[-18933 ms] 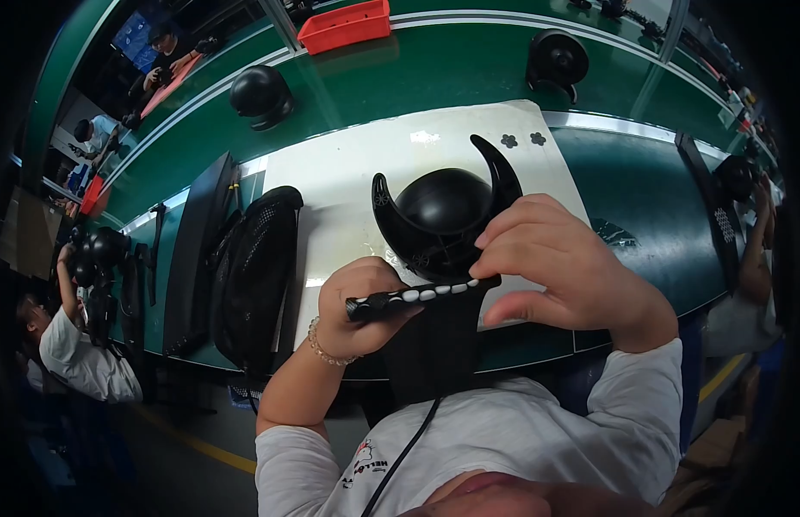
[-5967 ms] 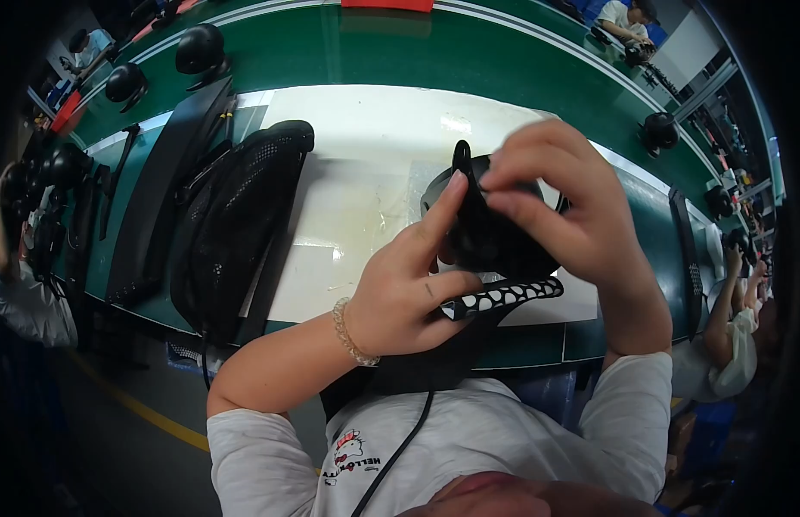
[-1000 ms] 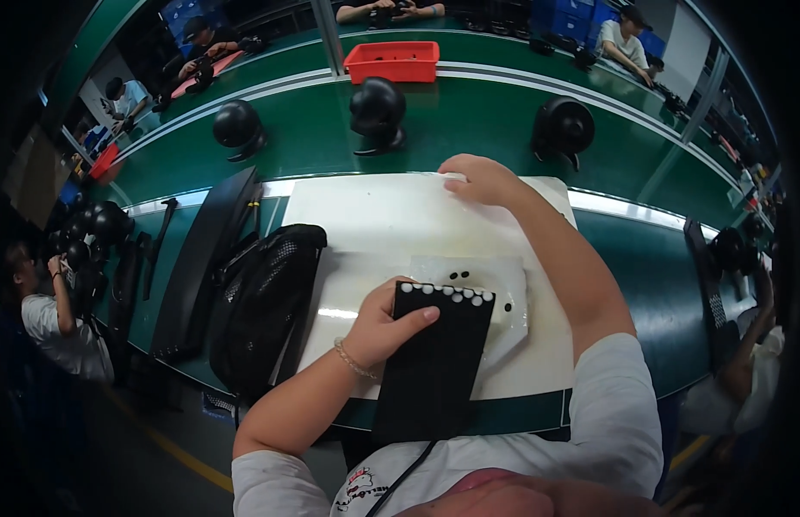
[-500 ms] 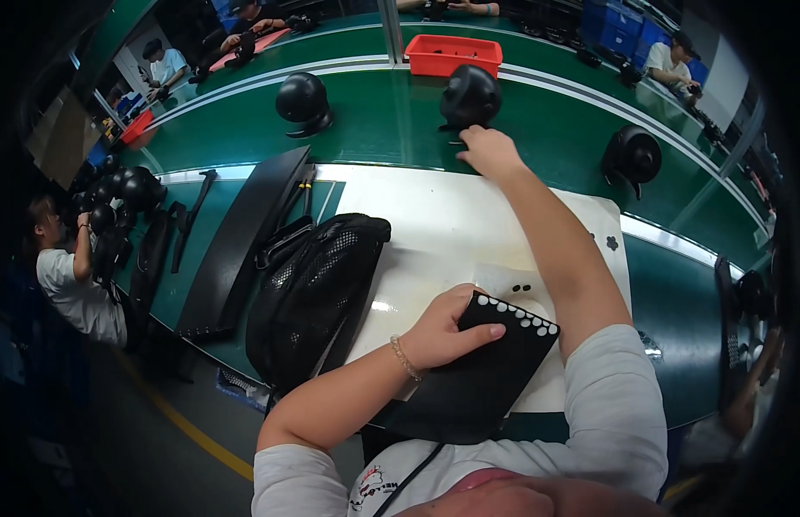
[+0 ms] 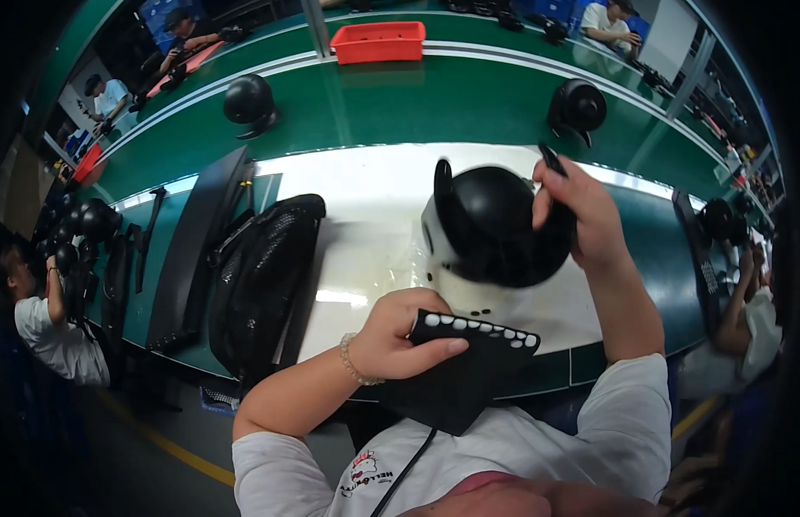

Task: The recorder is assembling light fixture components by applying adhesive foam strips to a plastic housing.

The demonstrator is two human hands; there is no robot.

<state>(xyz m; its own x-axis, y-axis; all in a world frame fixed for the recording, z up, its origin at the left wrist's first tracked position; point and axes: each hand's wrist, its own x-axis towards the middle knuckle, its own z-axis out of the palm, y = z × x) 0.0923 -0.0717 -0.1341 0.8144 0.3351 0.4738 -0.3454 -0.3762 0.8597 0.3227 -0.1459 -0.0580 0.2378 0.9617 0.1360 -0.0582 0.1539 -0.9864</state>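
Note:
My left hand [image 5: 400, 336] grips a black flat sheet [image 5: 456, 383] near its upper edge, the thumb lying over the front. Small round white pads [image 5: 473, 325] run along that edge. To the right, my right hand [image 5: 581, 207] is closed on a glossy round black shell [image 5: 495, 224] by its right side. A curved horn-like piece [image 5: 443, 177] sticks up from the shell's left, and another dark piece shows beside my right fingers. The shell is over the white work mat [image 5: 365, 189]; whether it touches the mat I cannot tell. Small dark dots lie on the mat between my hands.
A black mesh bag [image 5: 266, 276] and a long black panel [image 5: 193, 250] lie left of the mat. Two similar round shells, one left [image 5: 249, 102] and one right [image 5: 579, 108], stand on the green belt [image 5: 400, 103]. Behind it is a red bin [image 5: 378, 43]. Several people work around.
My right hand has come back from the belt with the round black shell, now over the mat. My left hand still holds the black sheet. The view has shifted.

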